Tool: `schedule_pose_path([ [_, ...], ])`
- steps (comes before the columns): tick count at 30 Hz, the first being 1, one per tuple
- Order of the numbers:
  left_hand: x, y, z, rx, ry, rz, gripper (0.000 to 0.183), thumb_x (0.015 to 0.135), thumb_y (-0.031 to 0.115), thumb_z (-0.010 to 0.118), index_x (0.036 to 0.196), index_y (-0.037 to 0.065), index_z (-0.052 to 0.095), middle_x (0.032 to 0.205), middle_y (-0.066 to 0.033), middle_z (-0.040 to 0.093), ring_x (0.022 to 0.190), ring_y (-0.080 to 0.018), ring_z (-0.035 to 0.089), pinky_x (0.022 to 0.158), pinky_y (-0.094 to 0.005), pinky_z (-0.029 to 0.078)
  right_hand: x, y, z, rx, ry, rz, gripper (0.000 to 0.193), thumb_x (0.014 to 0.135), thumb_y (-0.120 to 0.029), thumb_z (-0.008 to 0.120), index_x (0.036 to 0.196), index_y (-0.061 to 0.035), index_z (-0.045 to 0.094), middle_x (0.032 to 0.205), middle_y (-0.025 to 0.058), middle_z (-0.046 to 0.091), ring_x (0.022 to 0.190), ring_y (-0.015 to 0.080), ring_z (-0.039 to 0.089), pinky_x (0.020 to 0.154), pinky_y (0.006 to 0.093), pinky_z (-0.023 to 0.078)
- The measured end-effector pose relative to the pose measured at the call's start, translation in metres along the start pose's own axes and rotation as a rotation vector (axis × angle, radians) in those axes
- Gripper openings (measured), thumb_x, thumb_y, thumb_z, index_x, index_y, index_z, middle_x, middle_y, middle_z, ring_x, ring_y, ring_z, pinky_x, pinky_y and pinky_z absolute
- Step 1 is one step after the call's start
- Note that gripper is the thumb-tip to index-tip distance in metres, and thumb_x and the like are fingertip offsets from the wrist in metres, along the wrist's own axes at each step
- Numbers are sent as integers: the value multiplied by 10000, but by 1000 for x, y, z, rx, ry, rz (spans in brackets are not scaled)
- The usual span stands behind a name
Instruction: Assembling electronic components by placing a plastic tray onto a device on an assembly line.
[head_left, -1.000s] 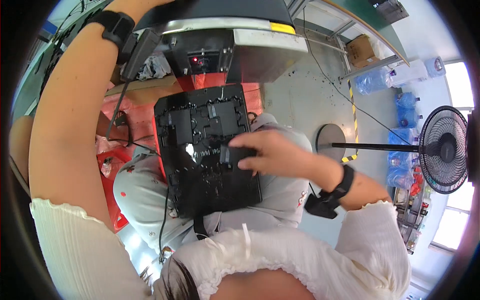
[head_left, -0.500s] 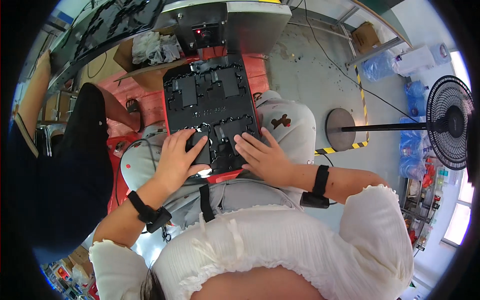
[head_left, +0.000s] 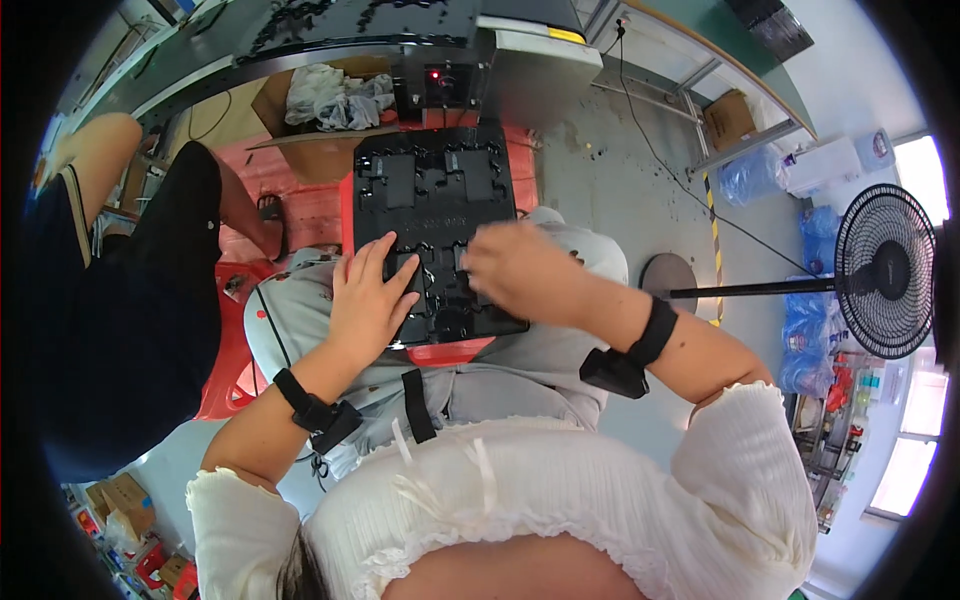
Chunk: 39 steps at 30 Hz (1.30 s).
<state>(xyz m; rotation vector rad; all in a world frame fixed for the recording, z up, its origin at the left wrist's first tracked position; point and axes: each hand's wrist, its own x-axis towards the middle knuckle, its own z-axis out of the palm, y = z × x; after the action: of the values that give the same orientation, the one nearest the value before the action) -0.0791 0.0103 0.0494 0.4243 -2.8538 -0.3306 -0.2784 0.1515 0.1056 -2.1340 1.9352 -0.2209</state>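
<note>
A black moulded plastic panel [head_left: 430, 215] with raised blocks and cut-out shapes lies across my lap, its far end toward the workbench. My left hand [head_left: 368, 300] rests on the panel's near left part, fingers spread over its surface. Over the panel's near right part, my right hand [head_left: 525, 272] is raised with its fingers bent down toward the surface. Motion smears those fingers, and I cannot make out whether anything is between them. Something red [head_left: 452, 352] shows under the panel at its near edge and left side.
A workbench [head_left: 330, 48] with black pieces on top stands ahead, an open cardboard box [head_left: 310, 155] with clear plastic bags under it. Another person's leg [head_left: 185, 215] is close on my left. A standing fan [head_left: 888, 268] and wrapped blue bottles [head_left: 808, 310] are at the right.
My right hand has gone from lying flat on the panel to raised with bent fingers. The left hand stays on the panel. The whole view has shifted somewhat.
</note>
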Motion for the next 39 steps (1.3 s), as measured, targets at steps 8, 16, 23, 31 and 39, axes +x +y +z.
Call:
schedule_pose_path([
  [8,79,-41,5,114,79,-91,464,858,218,574,1244,-22,476,1374,-178,396,1314,-330,336,1060,-507,265,87,65,-100,-454,763,23,491,729,-105,651,1195,-35,514,1087,163,545,1109,339,502,951,492,377],
  [16,67,-28,8,-106,8,-170,489,877,291,575,1257,-5,490,1349,-232,408,1326,-330,327,1083,-477,245,82,39,-95,-548,585,128,354,712,-124,601,1056,-39,606,880,62,574,864,259,516,818,424,363],
  [23,90,-20,-75,-1554,298,-529,328,935,221,549,1172,-4,528,1057,-49,617,926,-120,583,846,-276,447,58,-61,-54,-126,289,-331,425,707,-295,687,1012,-15,594,837,77,527,829,238,506,765,411,363],
  [31,18,-66,-1,-483,-80,-525,463,861,305,620,1149,-48,543,999,-210,574,940,-322,556,859,-377,435,19,-42,-9,-212,-147,116,569,790,-390,642,1156,32,537,1035,181,556,1013,322,524,875,423,390],
  [39,21,-47,29,-1247,-119,-823,474,932,322,534,1288,16,468,1234,-114,538,1098,-170,510,926,-316,393,0,-14,54,-276,108,425,773,863,-526,510,1303,100,400,1323,340,364,1124,491,462,867,486,442],
])
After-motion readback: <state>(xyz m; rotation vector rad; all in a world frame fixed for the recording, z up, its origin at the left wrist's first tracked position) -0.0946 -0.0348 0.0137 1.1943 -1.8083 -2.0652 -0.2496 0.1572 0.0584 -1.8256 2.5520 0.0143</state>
